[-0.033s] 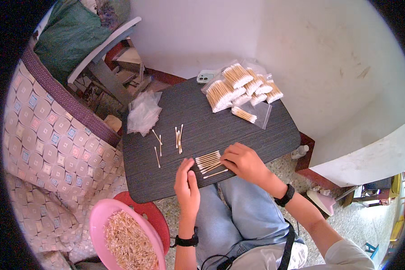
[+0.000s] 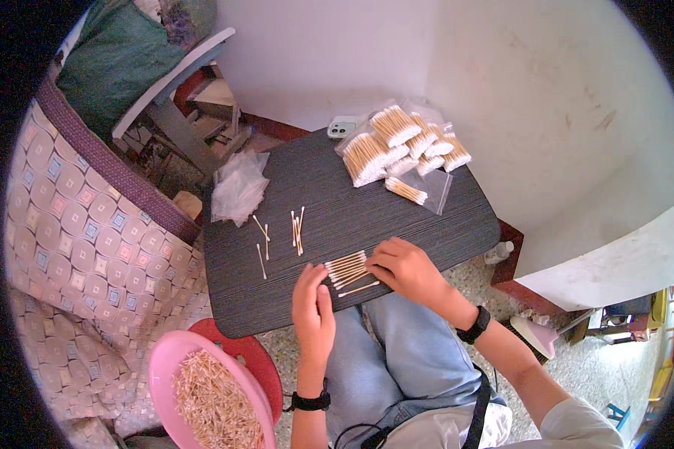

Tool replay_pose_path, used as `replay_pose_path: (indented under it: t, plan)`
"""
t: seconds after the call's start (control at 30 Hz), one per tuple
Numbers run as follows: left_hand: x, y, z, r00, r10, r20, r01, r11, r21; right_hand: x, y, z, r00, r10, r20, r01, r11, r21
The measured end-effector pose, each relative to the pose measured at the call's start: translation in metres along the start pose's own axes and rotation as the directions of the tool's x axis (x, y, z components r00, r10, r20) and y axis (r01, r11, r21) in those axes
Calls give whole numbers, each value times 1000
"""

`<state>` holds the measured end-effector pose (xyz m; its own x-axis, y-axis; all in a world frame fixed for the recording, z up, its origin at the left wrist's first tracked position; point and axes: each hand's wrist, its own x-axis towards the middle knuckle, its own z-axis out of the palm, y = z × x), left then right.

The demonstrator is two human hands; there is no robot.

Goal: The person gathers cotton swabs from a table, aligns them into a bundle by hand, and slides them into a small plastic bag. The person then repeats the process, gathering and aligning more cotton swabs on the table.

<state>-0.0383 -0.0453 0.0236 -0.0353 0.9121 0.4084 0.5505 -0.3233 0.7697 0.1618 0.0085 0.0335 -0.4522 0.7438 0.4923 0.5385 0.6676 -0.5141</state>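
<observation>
A neat row of cotton swabs (image 2: pixel 346 269) lies side by side on the dark table, close to its front edge. My left hand (image 2: pixel 312 310) stands at the row's left end, fingers stretched out and its fingertips against or very near the swab tips. At the other end my right hand (image 2: pixel 404 268) has its fingers bent and close together on the swabs, hiding some of their tips. One single swab (image 2: pixel 359 289) lies just in front of the row, apart from it. Farther left are a few loose swabs (image 2: pixel 298 232) and another small scattered group (image 2: pixel 263 251).
Filled clear bags of swabs (image 2: pixel 382 146) are piled at the table's (image 2: pixel 277 299) back right, beside a phone (image 2: pixel 342 127). Flat clear bags (image 2: pixel 240 188) lie at the left edge. A pink basin (image 2: pixel 161 367) full of swabs rests on a red stool (image 2: pixel 266 367) at lower left.
My left hand has shifted very slightly to the right, toward the row's end. The right hand and the swabs look the same.
</observation>
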Motion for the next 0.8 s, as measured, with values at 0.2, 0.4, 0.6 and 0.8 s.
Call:
replay_pose_path:
  t: [0.2, 0.4, 0.6, 0.8]
  plan:
    - [-1, 9, 6, 948, 182, 263, -265, 906, 331, 2, 1, 3, 1000, 14, 15, -14, 1000, 3]
    - [-5, 9, 9, 921, 150, 361, -313, 834, 454, -5, 3, 5, 999, -41, 24, 43, 996, -73]
    - [-12, 9, 8, 911, 122, 394, -298, 855, 425, -14, 0, -1, 1000, -9, -3, 9, 1000, 13]
    - [7, 7, 8, 957, 150, 248, -243, 882, 405, -4, -10, 17, 999, 40, 1, -40, 999, 1]
